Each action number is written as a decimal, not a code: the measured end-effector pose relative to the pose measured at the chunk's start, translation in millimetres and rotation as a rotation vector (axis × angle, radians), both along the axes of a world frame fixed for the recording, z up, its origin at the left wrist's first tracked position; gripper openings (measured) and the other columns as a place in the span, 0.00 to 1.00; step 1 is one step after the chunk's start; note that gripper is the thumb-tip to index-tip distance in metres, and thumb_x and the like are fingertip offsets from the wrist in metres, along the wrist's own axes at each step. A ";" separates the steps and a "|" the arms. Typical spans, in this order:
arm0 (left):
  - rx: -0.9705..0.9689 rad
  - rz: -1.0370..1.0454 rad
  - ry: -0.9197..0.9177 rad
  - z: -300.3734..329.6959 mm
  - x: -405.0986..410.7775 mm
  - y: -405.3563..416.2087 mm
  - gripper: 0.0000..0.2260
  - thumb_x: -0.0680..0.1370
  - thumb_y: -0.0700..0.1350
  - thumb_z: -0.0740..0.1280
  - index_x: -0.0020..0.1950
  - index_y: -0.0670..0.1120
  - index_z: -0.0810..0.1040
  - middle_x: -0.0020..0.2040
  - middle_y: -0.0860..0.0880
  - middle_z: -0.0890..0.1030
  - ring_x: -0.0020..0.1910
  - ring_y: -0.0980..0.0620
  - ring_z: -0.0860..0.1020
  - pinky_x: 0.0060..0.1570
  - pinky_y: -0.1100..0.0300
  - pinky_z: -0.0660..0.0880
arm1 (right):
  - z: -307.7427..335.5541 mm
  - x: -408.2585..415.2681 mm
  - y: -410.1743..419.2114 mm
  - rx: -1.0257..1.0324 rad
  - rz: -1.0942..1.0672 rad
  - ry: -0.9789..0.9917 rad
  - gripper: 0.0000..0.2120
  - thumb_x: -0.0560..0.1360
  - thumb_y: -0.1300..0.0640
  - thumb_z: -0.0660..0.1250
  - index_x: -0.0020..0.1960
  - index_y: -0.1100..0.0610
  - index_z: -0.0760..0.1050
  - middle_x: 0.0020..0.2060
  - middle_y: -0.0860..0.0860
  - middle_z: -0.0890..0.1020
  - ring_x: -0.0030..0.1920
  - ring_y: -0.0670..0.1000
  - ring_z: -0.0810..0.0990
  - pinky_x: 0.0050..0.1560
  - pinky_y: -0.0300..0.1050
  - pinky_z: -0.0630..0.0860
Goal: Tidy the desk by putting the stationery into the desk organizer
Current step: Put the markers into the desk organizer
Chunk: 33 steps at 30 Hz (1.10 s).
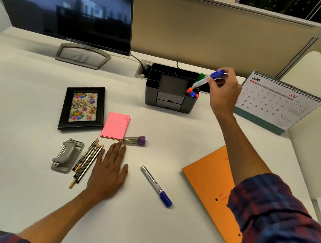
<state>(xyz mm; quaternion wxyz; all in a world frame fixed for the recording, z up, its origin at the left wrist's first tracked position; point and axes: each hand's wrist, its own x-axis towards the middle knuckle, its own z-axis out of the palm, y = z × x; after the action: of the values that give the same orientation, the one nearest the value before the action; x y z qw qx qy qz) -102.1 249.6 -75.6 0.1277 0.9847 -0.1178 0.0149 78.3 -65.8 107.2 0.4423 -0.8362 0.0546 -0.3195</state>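
A: Where is the right hand (224, 93) now?

B: Far right, above the right compartment of the desk organizer (170, 87). The grip is closed on a blue-capped marker (207, 80); cap end is up by the fingers, lower end tilts down into that compartment. Lower tip is hidden betw. other pens there, so I cannot tell if it touches the bottom.

A: What else is in that compartment?

B: A green marker (200, 77), plus orange and blue caps low down. They overlap, count is not clear.

A: And the left hand (108, 169)?

B: Flat on the worktop (23, 184), palm down, fingers stretched, holding nothing. Fingertips are just near the clear tube with purple cap (134, 140); contact I cannot tell.

A: Still loose stationery?

B: Yes. Pencils (87, 159) in a bundle just left of the left hand, hole punch (67, 155) left of them, pink sticky notes (115, 125) beside a photo frame (83, 108), another blue-capped marker (155, 185) near centre. The orange folder (209, 181) on the right is partly covered by the right sleeve and cut by the bottom edge.

A: Far side?

B: Monitor (65, 1), top cut off, and a desk calendar (275, 102), its left part behind the right hand.
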 end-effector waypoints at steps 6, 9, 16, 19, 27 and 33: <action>-0.008 0.003 0.008 -1.4 0.6 0.4 0.29 0.80 0.55 0.49 0.80 0.46 0.53 0.80 0.49 0.53 0.78 0.52 0.50 0.75 0.49 0.47 | -6.0 22.3 3.4 -0.195 -0.036 0.109 0.11 0.79 0.56 0.66 0.61 0.57 0.75 0.48 0.54 0.84 0.47 0.49 0.82 0.43 0.31 0.71; -0.011 0.000 0.006 -1.3 0.0 0.4 0.29 0.80 0.55 0.49 0.80 0.46 0.53 0.80 0.49 0.53 0.79 0.52 0.50 0.76 0.49 0.46 | -15.6 28.4 5.1 -0.272 0.009 0.216 0.14 0.82 0.54 0.59 0.60 0.60 0.77 0.50 0.56 0.83 0.48 0.50 0.80 0.44 0.35 0.70; -0.008 0.000 0.005 -0.5 -0.2 0.4 0.29 0.80 0.55 0.48 0.80 0.46 0.52 0.80 0.49 0.53 0.79 0.52 0.49 0.76 0.49 0.46 | -27.1 19.0 6.6 -0.395 -0.053 0.301 0.17 0.81 0.52 0.60 0.67 0.58 0.74 0.62 0.54 0.79 0.60 0.55 0.78 0.58 0.50 0.75; -0.015 -0.001 0.004 -0.6 -0.1 0.6 0.29 0.80 0.55 0.48 0.80 0.46 0.52 0.80 0.49 0.53 0.79 0.53 0.49 0.76 0.49 0.46 | -33.0 9.5 7.0 -0.346 -0.025 0.259 0.16 0.80 0.54 0.63 0.64 0.58 0.76 0.59 0.54 0.81 0.56 0.53 0.80 0.54 0.46 0.77; -0.008 -0.002 0.008 0.8 -0.1 -0.1 0.29 0.80 0.56 0.47 0.80 0.46 0.52 0.80 0.48 0.53 0.79 0.52 0.50 0.76 0.47 0.47 | -74.1 -55.4 28.1 -0.332 0.235 0.308 0.10 0.77 0.55 0.65 0.55 0.56 0.80 0.47 0.51 0.84 0.42 0.48 0.80 0.43 0.42 0.76; 0.002 -0.004 -0.006 1.2 0.3 -0.5 0.29 0.80 0.55 0.48 0.79 0.45 0.55 0.79 0.46 0.57 0.78 0.49 0.54 0.75 0.48 0.48 | -109.8 -114.1 50.0 -0.407 0.430 0.538 0.07 0.76 0.53 0.66 0.51 0.52 0.81 0.44 0.46 0.83 0.45 0.49 0.80 0.47 0.47 0.76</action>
<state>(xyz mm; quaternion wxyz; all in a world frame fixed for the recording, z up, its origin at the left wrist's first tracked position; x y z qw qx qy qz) -101.7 249.0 -74.4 0.1262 0.9845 -0.1203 0.0172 -35.8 -15.9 -2.6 0.2943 -0.9530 -0.0721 0.0064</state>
